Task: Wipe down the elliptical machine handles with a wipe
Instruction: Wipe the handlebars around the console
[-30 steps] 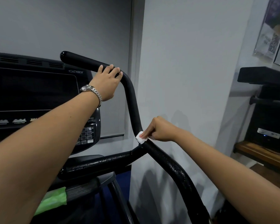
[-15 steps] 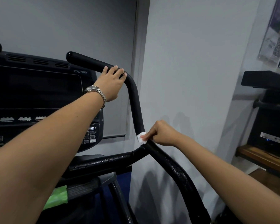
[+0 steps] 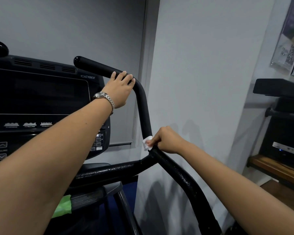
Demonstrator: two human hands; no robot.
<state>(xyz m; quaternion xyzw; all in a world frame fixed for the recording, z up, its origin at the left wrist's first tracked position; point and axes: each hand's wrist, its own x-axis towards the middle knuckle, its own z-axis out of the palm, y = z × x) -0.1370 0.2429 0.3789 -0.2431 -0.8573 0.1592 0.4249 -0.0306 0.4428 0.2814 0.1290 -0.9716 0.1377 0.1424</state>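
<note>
The black padded handle point(image 3: 143, 109) of the elliptical rises from a joint in the frame, bends and runs up-left to a rounded tip. My left hand point(image 3: 120, 89), with a metal watch on the wrist, grips the handle at its bend from above. Lower down, my right hand point(image 3: 165, 140) pinches a small white wipe point(image 3: 147, 143) against the base of the padded grip, just above the joint with the glossy frame tube point(image 3: 182, 177). Part of the wipe is hidden behind the handle.
The machine's dark console point(image 3: 39, 99) with a button pad fills the left. A green pack point(image 3: 63, 207) lies on a ledge below it. A white wall corner point(image 3: 153, 65) stands right behind the handle. Dark equipment on a wooden shelf point(image 3: 277, 168) sits at the right.
Both hands keep their places on the handle. The wipe stays at the base of the grip with only small shifts; the camera has turned slightly.
</note>
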